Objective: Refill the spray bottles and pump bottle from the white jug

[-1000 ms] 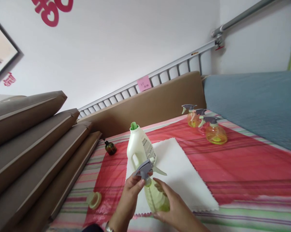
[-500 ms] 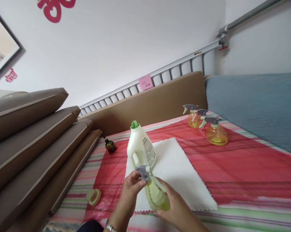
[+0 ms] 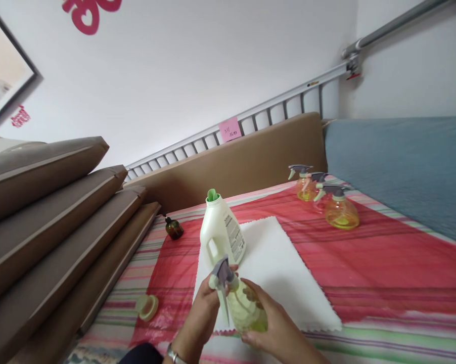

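Note:
A spray bottle (image 3: 246, 309) with yellow-green liquid is held tilted over the near edge of a white mat (image 3: 284, 283). My right hand (image 3: 277, 323) is closed round its body from the right. At the grey and pale green trigger head, my left hand (image 3: 205, 306) has its fingers closed on the left and behind; the fingertips are partly hidden. Just beyond stands a large white jug (image 3: 218, 232) with a handle, a printed label and a green spout in its uncapped neck. To the left lies a pale green cap (image 3: 147, 307) on the cloth.
Several spray bottles, one with yellow liquid (image 3: 342, 212), stand at the back right. A small dark pump bottle (image 3: 174, 228) is at the back left. Stacked brown cushions (image 3: 61, 242) line the left, a brown panel (image 3: 231, 167) the back. A striped cloth (image 3: 364, 263) lies underneath.
The trigger head has turned on the bottle, so its trigger now points left and down instead of right. My left hand has shifted round the head. The right hand keeps its hold.

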The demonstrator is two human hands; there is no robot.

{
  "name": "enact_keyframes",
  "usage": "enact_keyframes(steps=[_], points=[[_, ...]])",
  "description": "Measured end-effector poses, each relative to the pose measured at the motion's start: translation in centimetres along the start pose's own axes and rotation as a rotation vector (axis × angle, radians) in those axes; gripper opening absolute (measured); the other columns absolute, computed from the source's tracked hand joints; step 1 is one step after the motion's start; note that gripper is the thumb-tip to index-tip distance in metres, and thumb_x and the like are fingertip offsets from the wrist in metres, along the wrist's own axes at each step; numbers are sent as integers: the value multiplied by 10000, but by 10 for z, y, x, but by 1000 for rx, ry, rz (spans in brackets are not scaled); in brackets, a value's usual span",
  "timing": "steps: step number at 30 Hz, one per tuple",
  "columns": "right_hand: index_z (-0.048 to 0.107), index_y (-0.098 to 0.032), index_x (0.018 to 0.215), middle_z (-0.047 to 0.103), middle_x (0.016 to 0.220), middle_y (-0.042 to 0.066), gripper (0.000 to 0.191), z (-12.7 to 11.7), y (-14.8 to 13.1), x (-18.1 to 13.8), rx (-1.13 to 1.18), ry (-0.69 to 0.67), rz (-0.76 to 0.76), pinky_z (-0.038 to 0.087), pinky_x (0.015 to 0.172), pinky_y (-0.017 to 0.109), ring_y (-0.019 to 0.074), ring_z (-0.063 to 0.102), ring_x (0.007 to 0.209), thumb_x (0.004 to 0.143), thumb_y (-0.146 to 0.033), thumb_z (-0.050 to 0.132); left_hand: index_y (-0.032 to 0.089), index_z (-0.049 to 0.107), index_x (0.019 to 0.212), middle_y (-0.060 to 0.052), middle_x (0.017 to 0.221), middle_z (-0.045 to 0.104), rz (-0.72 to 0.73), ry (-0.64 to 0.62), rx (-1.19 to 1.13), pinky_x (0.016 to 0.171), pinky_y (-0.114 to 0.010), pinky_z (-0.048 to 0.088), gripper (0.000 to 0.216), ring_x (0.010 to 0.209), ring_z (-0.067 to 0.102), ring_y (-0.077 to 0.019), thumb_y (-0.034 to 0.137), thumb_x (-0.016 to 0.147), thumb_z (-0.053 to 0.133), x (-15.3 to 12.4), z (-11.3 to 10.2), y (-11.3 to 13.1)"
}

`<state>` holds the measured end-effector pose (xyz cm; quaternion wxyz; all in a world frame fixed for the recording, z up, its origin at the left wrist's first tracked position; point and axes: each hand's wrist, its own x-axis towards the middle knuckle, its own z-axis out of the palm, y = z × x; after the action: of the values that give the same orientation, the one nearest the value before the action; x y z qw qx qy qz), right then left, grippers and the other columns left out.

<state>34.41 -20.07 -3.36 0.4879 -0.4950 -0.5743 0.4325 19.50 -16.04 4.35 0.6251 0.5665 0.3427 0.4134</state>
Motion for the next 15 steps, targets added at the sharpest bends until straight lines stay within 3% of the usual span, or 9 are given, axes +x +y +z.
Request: enact_keyframes(steps=[4,8,15], points=[[392,-229,1316,539,1287,92,858,1,1,1,-6,12,-7,396,980,375,253,509,1157,510,-93,652,221,584,1149,-112,1189,583,35,23,74,933,-402,390,548,1113,501,-304,383,651,747,-5,4,3],[391,-223,1311,546,1275,96,853,1,-2,0,13,-11,-15,396,980,376,250,511,1151,508,-86,644,198,608,1098,-120,1092,626,94,82,133,934,-439,400,451,1067,534,-310,391,702,704,-3,6,-1],[417,-219,1287,587,1232,84,807,-2,-21,-1,133,-15,-1,439,933,360,246,553,1099,517,-78,615,204,546,1195,-121,1282,529,117,-14,-22,1018,-463,338,591,1177,470,-327,459,684,699,-2,2,-10]])
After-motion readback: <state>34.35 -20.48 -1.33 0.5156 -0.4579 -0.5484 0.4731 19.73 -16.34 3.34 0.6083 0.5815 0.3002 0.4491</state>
